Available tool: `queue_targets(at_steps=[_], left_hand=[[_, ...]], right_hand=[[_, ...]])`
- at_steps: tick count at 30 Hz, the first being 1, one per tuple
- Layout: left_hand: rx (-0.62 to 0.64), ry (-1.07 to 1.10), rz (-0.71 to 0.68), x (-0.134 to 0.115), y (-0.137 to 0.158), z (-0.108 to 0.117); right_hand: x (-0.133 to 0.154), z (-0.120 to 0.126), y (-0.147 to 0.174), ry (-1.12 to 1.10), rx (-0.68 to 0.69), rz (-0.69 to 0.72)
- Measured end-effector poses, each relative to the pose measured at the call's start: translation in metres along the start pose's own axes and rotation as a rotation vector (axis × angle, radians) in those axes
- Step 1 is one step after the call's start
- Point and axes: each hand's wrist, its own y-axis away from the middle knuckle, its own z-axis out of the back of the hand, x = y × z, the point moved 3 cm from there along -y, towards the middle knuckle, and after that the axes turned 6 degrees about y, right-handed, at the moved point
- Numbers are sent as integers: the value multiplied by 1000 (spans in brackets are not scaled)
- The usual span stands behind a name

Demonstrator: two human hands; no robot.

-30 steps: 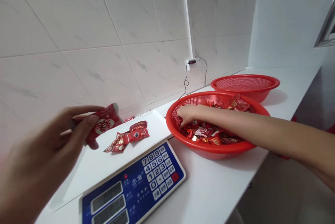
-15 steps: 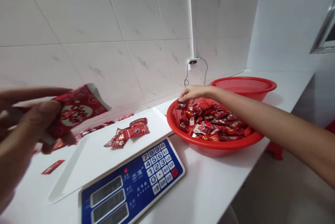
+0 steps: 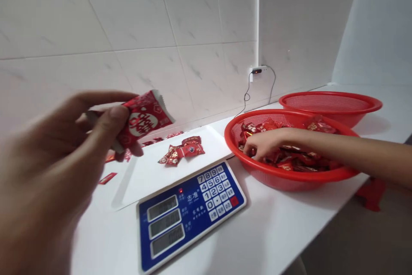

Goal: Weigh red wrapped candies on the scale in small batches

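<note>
At the left, my left hand (image 3: 86, 137) is closed on a red snack packet (image 3: 141, 120) with white print and a pale crimped end. Greyish edges show between its fingers; what they belong to is unclear. My right hand (image 3: 265, 145) reaches into a red plastic basket (image 3: 286, 182) among many small red packets (image 3: 318, 125). Its fingers curl downward, and whatever lies in them is hidden. Between the hands, several red packets (image 3: 182, 151) lie together on the white tray (image 3: 144, 180) of a scale with a blue keypad panel (image 3: 193, 215).
Behind the first basket stands another red basket (image 3: 331, 105). A small red packet (image 3: 107, 178) lies on the white table (image 3: 254, 232), left of the scale, and others lie behind the tray. A plugged-in cable (image 3: 247, 95) hangs by the tiled wall. The table's front edge runs at right.
My right hand has gone from the basket's near-left rim deeper into the packets. My left hand still holds its packet, now showing further right in view. The camera has turned left.
</note>
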Motion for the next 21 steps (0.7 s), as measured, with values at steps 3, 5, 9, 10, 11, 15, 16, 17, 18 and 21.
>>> queue_targets(at_steps=[3, 5, 9, 10, 11, 15, 16, 17, 18, 21], left_hand=[[-31, 21, 28, -9, 5, -1], [-49, 71, -18, -13, 6, 0], [-53, 130, -84, -17, 6, 5], [-54, 130, -86, -16, 6, 6], [-52, 129, -87, -16, 6, 7], [0, 171, -156, -14, 5, 9], [16, 189, -183, -15, 5, 9], [30, 199, -204, -16, 5, 10], [41, 200, -215, -18, 6, 10], [57, 169, -200, -25, 10, 8]], right_hand=[[-11, 17, 7, -23, -95, -21], [-13, 38, 11, -72, -231, -85], [20, 70, 5, -291, -579, -61], [33, 72, 0, -334, -613, -20], [45, 73, -7, -366, -623, 12], [69, 66, -31, -371, -732, 26], [67, 64, -33, -344, -805, 25], [61, 62, -33, -315, -885, 23], [54, 59, -32, -286, -960, 14], [23, 51, -25, -208, -1117, -90]])
